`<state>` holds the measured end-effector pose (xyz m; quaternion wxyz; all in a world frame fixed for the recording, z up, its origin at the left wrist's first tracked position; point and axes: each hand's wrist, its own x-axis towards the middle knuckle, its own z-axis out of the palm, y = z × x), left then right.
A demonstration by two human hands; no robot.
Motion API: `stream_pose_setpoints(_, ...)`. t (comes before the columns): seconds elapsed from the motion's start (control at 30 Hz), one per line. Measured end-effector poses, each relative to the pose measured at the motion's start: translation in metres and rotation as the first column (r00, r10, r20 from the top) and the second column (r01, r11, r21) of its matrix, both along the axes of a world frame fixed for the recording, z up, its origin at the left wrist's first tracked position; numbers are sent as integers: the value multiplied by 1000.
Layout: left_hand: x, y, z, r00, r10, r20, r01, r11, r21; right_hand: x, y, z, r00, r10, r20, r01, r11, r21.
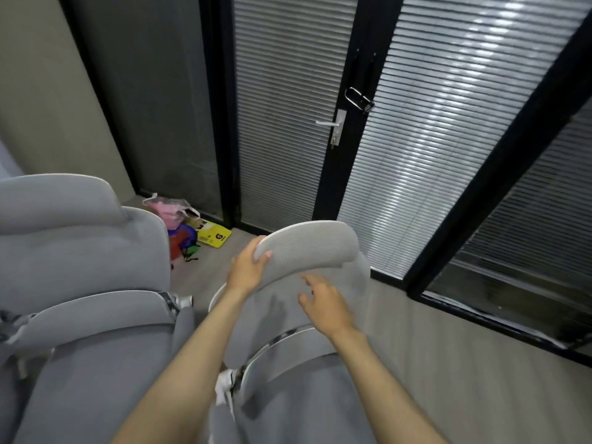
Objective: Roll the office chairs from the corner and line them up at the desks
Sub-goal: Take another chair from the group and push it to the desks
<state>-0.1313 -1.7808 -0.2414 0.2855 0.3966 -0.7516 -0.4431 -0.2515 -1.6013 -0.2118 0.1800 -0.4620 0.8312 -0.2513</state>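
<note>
Your left hand (248, 267) has its grip closed on the left end of the headrest (309, 246) of the grey office chair (288, 357), which faces the glass door (288, 123). Your right hand (325, 304) hovers open behind the backrest. A second chair (80, 267) stands just left.

Left chair (80, 283) cut by left and bottom edges; both chairs' wheels hidden; floor clutter (185, 229) partly hidden, contents unclear.

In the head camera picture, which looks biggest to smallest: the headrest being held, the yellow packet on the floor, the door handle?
1. Headrest, by far the largest, though it is nearest the camera.
2. Yellow packet.
3. Door handle, smallest; it is farthest, so its true size is unsure.
</note>
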Motion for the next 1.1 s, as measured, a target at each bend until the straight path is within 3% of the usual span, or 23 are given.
stream_pose_setpoints(0.23,-13,63,13,999,24,22,-24,999,-28,-10,39,-12,998,-49,51,50,998,-32)
stream_pose_setpoints(0.5,-40,152,13,986,-89,-139,105,988,112,-14,110,-13,985,-94,141,111,987,-113)
stream_pose_setpoints(0.7,-61,230,21,982,-167,-85,180,968,176,-14,173,-14,966,-179,187,211,963,-168)
stream_pose_setpoints(0.87,-90,301,31,965,-262,-15,261,951,164,-23,243,-22,898,-358,255,420,870,-258)
stream_pose_setpoints(1.1,-137,422,38,875,-484,1,481,870,112,-49,354,-30,779,-598,189,625,712,-320)
